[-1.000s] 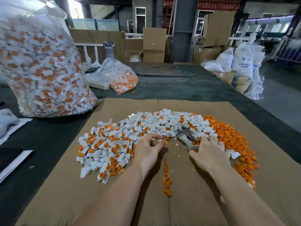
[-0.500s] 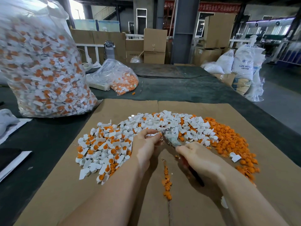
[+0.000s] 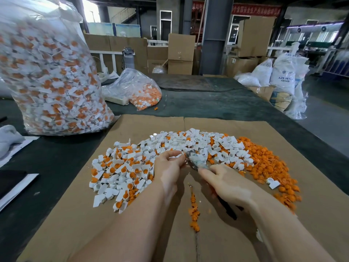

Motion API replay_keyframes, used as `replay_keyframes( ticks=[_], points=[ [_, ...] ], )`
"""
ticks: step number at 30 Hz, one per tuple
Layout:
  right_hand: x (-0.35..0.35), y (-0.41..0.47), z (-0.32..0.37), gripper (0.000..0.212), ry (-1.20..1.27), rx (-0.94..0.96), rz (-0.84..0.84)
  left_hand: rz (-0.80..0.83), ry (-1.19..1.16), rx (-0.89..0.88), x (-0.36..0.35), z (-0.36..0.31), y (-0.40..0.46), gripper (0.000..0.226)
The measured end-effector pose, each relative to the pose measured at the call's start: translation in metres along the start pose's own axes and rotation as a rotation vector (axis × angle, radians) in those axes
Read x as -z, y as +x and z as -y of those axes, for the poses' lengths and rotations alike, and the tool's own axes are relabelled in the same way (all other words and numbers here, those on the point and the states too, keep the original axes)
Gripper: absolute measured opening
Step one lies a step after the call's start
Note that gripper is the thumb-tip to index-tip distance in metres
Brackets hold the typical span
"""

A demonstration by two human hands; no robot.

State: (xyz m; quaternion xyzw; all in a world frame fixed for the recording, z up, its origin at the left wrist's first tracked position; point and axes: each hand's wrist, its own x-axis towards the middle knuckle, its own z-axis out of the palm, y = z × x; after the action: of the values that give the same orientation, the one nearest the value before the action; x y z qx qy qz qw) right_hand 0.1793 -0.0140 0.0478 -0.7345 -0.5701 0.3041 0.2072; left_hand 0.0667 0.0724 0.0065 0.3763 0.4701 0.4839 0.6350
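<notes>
The left hand (image 3: 169,169) sits at the 6 o'clock edge of a heap of small white plastic caps with orange plugs (image 3: 120,167). Its fingers (image 3: 168,154) are curled and pinch one small white cap (image 3: 174,157) at the tips, raised just off the brown cardboard sheet (image 3: 66,214), probably so the tool can reach it. The right hand (image 3: 231,186) is wrapped round the dark handles of grey-headed metal pliers (image 3: 196,160), fingers closed on them, likely ready to squeeze and pull a plug. The nose meets the pinched cap, though I cannot tell whether it has bitten.

The pliers' long axis runs from 11 o'clock at the nose to 5 o'clock at the handle ends; the nose points away from the person, towards the left fingertips. Loose orange plastic plugs (image 3: 268,165) lie heaped at 3 o'clock, apart from the unworked caps at 9 o'clock, seemingly to keep done and undone separate. A row of orange bits (image 3: 193,212) lies along the cardboard's crease at 6 o'clock; all of it rests on the dark surface (image 3: 207,108).
</notes>
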Motion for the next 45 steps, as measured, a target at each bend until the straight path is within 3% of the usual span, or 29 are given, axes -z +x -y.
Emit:
replay_keyframes(
  ticks=[9,13,18,25,27,30,32,38,45],
  points=[
    [-0.013,0.008,-0.011,0.039,-0.038,0.038,-0.113,-0.008,0.008,-0.017,0.002,0.002,-0.006,0.018],
    [-0.017,0.013,-0.022,0.038,-0.126,0.019,-0.301,0.028,0.002,-0.021,0.009,0.005,-0.007,0.02],
    [-0.018,0.025,-0.041,0.049,-0.515,-0.062,-0.541,0.099,0.477,-0.288,0.016,0.015,-0.007,0.024],
    [-0.027,0.029,-0.049,0.064,-0.788,-0.14,-0.588,0.131,0.563,-0.352,0.019,0.022,-0.006,0.02],
    [-0.031,0.028,-0.046,0.056,-0.735,-0.024,-0.639,0.126,0.56,-0.358,0.019,0.022,-0.005,0.013],
    [-0.04,0.027,-0.035,0.03,-0.39,0.315,-0.708,0.146,0.583,-0.362,0.018,0.022,-0.005,0.012],
    [-0.048,0.024,-0.03,0.024,-0.292,0.45,-0.743,0.153,0.612,-0.374,0.018,0.022,-0.005,0.012],
    [-0.053,0.022,-0.032,0.016,-0.165,0.495,-0.714,0.157,0.662,-0.396,0.019,0.023,-0.006,0.011],
    [-0.055,0.021,-0.029,0.009,-0.178,0.507,-0.703,0.205,0.693,-0.406,0.019,0.02,-0.009,0.015]
  ],
)
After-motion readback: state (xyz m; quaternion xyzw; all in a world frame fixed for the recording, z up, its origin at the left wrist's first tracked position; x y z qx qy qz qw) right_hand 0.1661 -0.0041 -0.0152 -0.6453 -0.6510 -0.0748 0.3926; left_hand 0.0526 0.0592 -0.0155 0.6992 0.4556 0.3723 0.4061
